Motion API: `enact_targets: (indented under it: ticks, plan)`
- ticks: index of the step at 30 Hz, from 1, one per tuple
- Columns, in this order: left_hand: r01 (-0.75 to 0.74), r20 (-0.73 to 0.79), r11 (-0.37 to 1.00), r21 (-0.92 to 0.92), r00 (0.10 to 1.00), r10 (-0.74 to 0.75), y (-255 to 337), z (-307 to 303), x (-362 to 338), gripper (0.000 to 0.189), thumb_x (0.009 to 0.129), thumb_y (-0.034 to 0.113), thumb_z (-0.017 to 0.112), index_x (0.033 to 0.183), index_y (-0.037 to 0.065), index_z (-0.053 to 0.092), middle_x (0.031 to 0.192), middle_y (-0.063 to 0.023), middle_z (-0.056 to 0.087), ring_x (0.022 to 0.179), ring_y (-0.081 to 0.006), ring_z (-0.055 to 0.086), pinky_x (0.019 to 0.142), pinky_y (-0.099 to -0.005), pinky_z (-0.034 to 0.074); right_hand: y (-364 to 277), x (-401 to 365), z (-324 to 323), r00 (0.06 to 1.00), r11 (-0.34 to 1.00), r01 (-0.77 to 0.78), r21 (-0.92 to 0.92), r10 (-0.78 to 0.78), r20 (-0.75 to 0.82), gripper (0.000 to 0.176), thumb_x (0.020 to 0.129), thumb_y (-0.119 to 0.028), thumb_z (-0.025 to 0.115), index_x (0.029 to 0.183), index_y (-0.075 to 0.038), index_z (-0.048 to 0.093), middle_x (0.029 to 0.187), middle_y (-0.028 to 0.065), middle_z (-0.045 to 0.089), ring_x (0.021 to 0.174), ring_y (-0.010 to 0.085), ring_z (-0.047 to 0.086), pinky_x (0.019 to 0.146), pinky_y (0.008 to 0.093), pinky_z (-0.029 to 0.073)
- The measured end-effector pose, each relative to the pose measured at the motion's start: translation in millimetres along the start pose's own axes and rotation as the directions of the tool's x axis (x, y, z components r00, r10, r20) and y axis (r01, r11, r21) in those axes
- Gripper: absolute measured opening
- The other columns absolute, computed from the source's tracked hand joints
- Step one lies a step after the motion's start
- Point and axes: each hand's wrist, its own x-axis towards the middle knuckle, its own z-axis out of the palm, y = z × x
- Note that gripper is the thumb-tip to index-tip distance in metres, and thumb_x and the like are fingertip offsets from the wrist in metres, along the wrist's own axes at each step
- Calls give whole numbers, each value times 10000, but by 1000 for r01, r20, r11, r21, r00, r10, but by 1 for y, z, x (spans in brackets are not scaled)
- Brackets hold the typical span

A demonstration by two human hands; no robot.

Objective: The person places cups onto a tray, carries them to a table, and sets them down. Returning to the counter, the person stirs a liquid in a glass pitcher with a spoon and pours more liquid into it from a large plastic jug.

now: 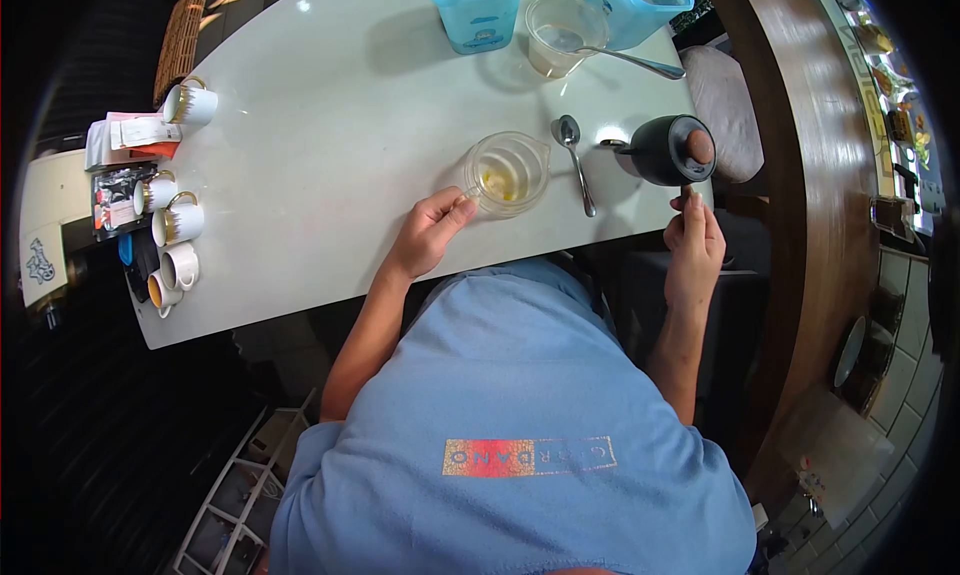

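Observation:
My left hand (436, 231) is closed on the handle of a clear glass jug (508, 175). A little pale liquid with yellow-green bits lies in its bottom, and its lip points right. At the table's right edge, my right hand (694, 243) has its fingers closed on the handle of a black teapot (660, 149). The teapot has a round wooden knob (699, 147) on its lid, and its spout points left towards the jug. Between jug and teapot lies a metal spoon (577, 165), bowl end away from me.
Farther back stand a blue container (477, 15), a second blue container (640, 10) and a clear plastic tub (556, 50) with a long spoon (640, 65) across it. Several cups (178, 223) and some packets (140, 135) line the left edge of the white table (300, 175).

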Motion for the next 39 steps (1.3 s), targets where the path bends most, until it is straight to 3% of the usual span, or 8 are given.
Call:
enact_targets:
  ticks: [3,9,11,27,39]
  plan:
    - [-1,17,1000,22,1000,1,1,0,2,311,959,245,465,706,63,457,694,44,384,681,-64,336,644,-221,305,-10,-11,-13,997,999,-13,-49,17,78,359,970,-269,475,1064,58,589,774,-6,500,564,18,353,493,192,285]
    - [23,41,999,40,999,-25,3,2,6,318,956,255,468,701,66,468,679,58,379,670,-55,327,627,-220,295,-36,-31,-1,997,995,66,-77,-63,34,332,965,-271,486,941,38,605,625,-38,426,547,22,331,491,191,237]
    - [-20,13,1000,24,1000,19,3,5,7,355,948,294,507,676,68,483,622,84,335,609,-37,286,546,-224,262,-40,-34,2,996,994,78,-83,-74,56,327,963,-269,488,917,33,605,601,-46,405,544,21,324,491,191,227]
    - [-17,-33,994,108,999,21,-1,10,4,332,947,306,495,718,68,519,624,71,368,610,-44,315,559,-224,284,-48,-44,18,984,973,174,-154,-165,74,308,962,-234,498,916,53,600,619,-49,409,556,21,324,499,191,252]
    - [-97,-46,995,12,994,97,-7,16,3,303,954,248,491,710,69,477,667,63,356,636,-47,309,580,-220,283,-43,-42,18,976,961,215,-173,-203,84,293,956,-221,511,940,57,605,640,-43,439,569,19,356,505,180,274]
